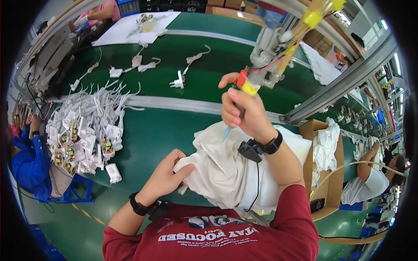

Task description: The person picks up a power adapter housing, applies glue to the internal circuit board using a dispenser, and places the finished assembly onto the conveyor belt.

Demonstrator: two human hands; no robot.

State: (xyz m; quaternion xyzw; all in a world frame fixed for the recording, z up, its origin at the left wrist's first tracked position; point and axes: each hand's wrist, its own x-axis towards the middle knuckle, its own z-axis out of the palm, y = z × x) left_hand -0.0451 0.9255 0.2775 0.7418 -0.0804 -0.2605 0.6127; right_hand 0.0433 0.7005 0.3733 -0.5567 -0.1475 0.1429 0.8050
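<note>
A crumpled white cloth [220,172] lies on the green bench right in front of me. My left hand [172,172] pinches its left edge between thumb and fingers. Above the cloth, my right hand [244,108] is closed around a slim hand tool with a tapered blue tip [226,134], which points down at the cloth. Red and yellow parts [247,85] show just above that fist, in front of a hanging metal fixture with wires [270,56]. Whether they belong to the tool I cannot tell. A black band is on each of my wrists.
A heap of white adapters with cables [87,139], some with bare circuit boards, sits at the left. Several more [177,80] lie on the green belt beyond a metal rail [174,103]. At the right stands a cardboard box [326,191] with white cloth. Other people work at both sides.
</note>
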